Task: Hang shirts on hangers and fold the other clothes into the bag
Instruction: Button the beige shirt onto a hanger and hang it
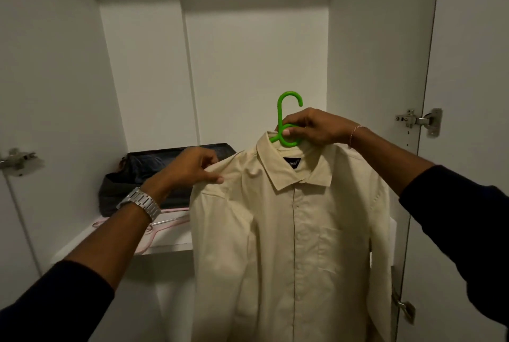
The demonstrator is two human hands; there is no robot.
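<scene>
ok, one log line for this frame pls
stage: shirt on hanger | right hand: grips green hanger neck | left hand: pinches cream shirt shoulder | bag: on shelf behind | rail: not visible

Shirt (pixel 292 245) was cream woven cloth, matt, smooth w/ soft creases; a black woven label sat inside the collar. Hanger (pixel 286 118) at 12 o'clock of the shirt was bright green plastic, slightly glossy, gripped by right hand (pixel 316 128). Left hand (pixel 192 166) pinched the shoulder cloth; watch (pixel 139 203) on that wrist was brushed steel, shiny links. Bag (pixel 154 181) at 9 o'clock was dark matt fabric. Pink hangers (pixel 165 224) looked like thin coated wire. Shelf (pixel 165 242) and walls were white laminate, smooth, low sheen. Hinge (pixel 420 121) at 3 o'clock was bare metal, dull shine.
</scene>
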